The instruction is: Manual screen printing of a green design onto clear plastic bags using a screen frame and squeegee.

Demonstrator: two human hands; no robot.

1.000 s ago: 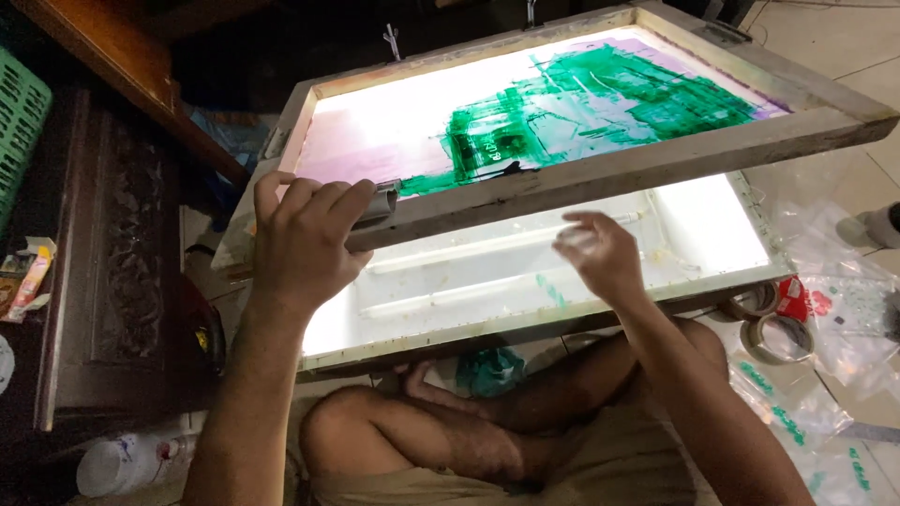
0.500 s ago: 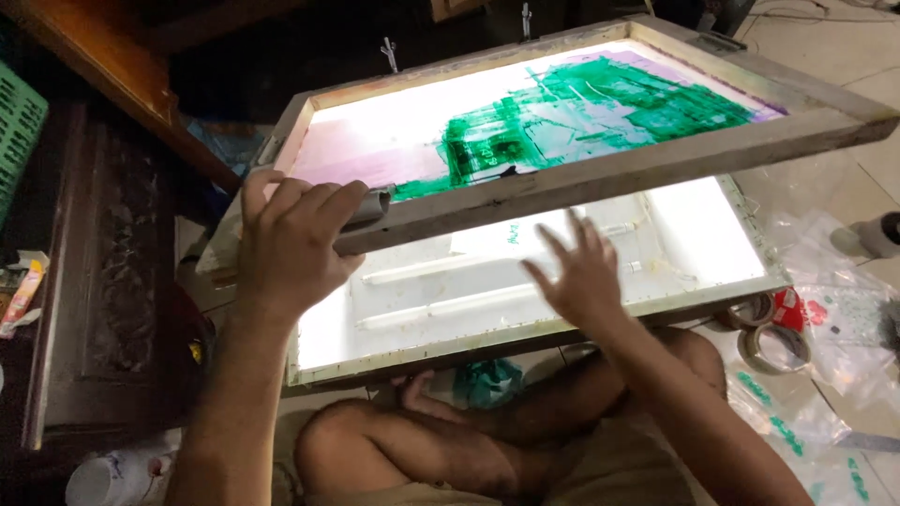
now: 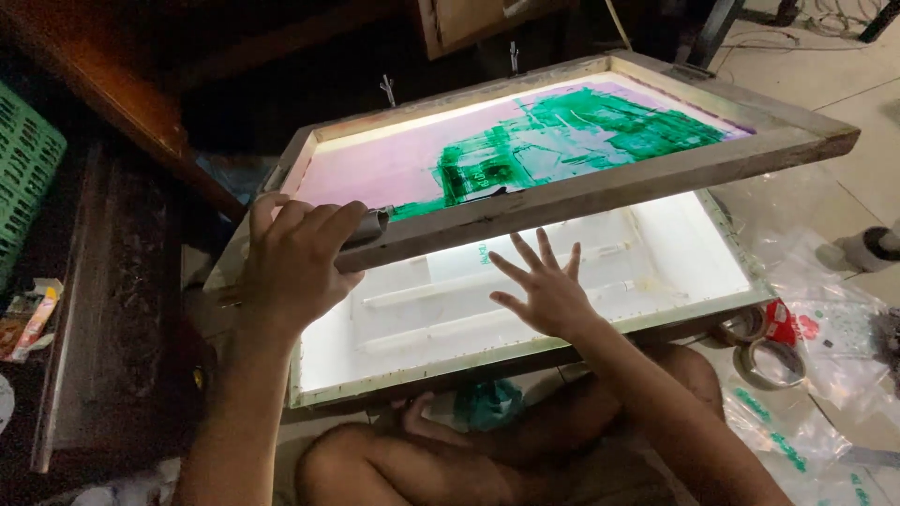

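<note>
The right hand [image 3: 544, 295] is spreading its fingers wider than before, pressing flat on the lit light box [image 3: 675, 253]; the left hand [image 3: 295, 258] is gripping the raised wooden screen frame [image 3: 600, 192].

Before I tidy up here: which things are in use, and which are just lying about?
In use:
- wooden screen frame, gripped by left hand
- lit light table, under right hand

Lying about:
- tape rolls
- green basket
- plastic bags

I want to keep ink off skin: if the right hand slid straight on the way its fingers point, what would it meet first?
The right hand points away over the lit glass table, under the raised wooden screen frame. Probably only bare glass lies ahead until the table's far edge; depth there is unclear.
</note>
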